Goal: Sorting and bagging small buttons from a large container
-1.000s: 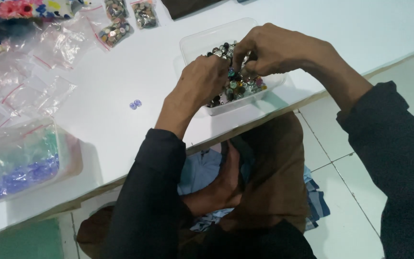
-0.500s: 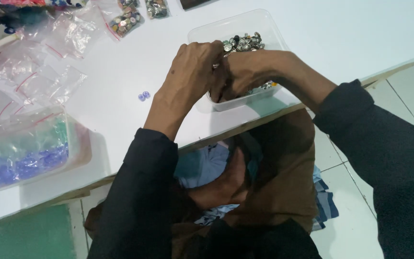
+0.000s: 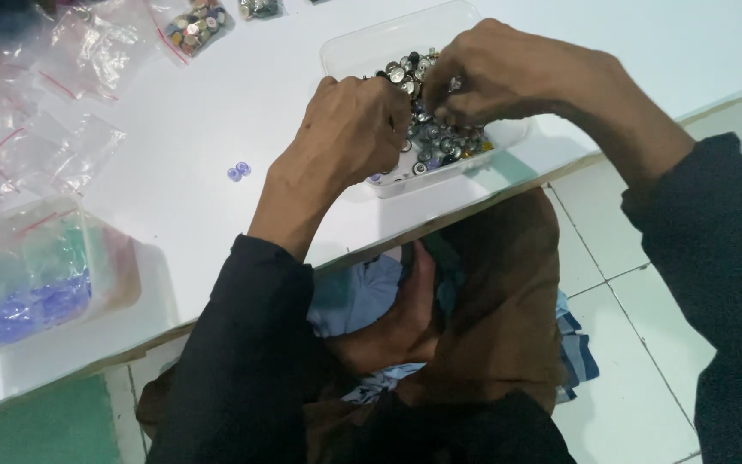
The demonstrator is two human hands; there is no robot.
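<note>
Hands shifted up-frame: left hand (image 3: 349,137) and right hand (image 3: 495,73) now over tray (image 3: 362,47) of buttons (image 3: 440,142), fingertips pressed together, pinching something hidden. Risk: tray overhangs table edge; a nudge dumps it.

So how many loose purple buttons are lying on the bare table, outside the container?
2: the purple buttons lie side by side on the white table, left of the left hand. Others may be hidden under the hands.
</note>
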